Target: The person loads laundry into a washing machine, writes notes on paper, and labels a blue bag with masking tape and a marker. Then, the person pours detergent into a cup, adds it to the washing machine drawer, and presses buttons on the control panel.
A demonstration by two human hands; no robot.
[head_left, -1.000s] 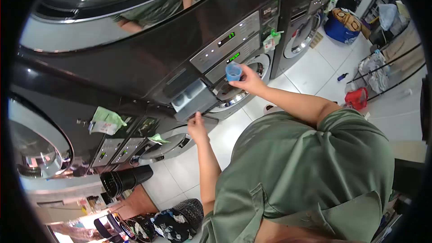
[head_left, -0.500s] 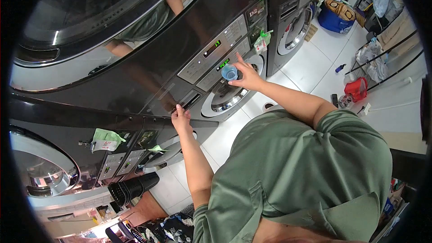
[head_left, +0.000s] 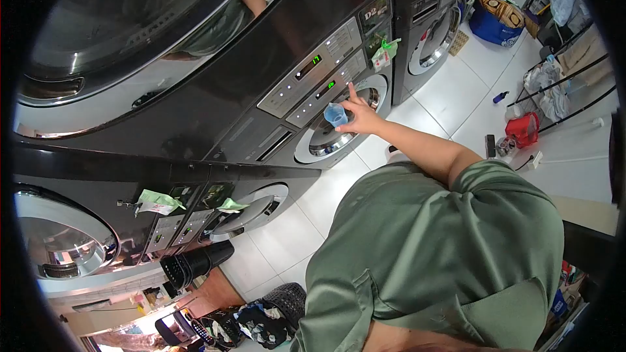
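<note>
My right hand (head_left: pixel 362 117) holds a small translucent blue cup (head_left: pixel 336 115) between thumb and fingers, with the index finger stretched toward the lower control panel (head_left: pixel 326 91), near its right end. Whether the fingertip touches the panel is hard to tell. Green digits glow on that panel and on the upper panel (head_left: pixel 309 67). Below them and to the left, the detergent drawer (head_left: pixel 274 145) is pushed in. A round silver washer door (head_left: pixel 326 140) is behind and below the cup. My left hand is out of sight.
More machines stand at the left, with a round door (head_left: pixel 65 238), and at the upper right, with another door (head_left: pixel 432 45). Black bins (head_left: pixel 195 264) and a laundry basket (head_left: pixel 287 300) are at the lower left. A blue bag (head_left: pixel 494 25) and red container (head_left: pixel 523 129) stand at the right.
The open drawer has been closed, and my left hand has left the view. My right index finger has extended toward the lower panel, whose display has changed. The cup is still held.
</note>
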